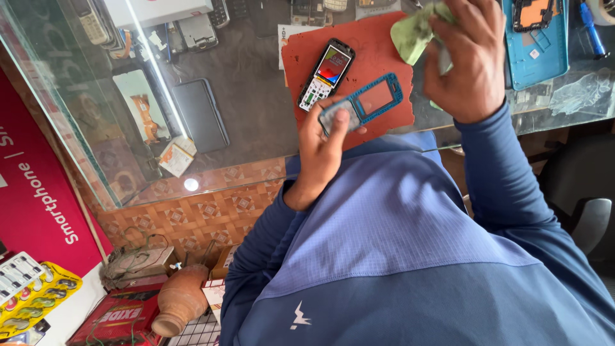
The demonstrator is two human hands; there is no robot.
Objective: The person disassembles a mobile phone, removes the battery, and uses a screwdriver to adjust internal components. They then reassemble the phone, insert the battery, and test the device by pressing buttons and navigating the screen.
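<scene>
My left hand [323,150] has its grip pinched on a blue phone frame [371,99], holding it just over the near edge of the red mat [301,57] on the glass worktop [256,102]. Beyond it an opened keypad phone [325,74] lies on the mat. Farther, my right hand [467,61] grips a green cloth [413,32].

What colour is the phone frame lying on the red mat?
Blue: the rectangular plastic phone frame on the red rubber mat shows best in the head view.

Phone repair shop — glass counter [256,122], dismantled phones [198,32]
</scene>
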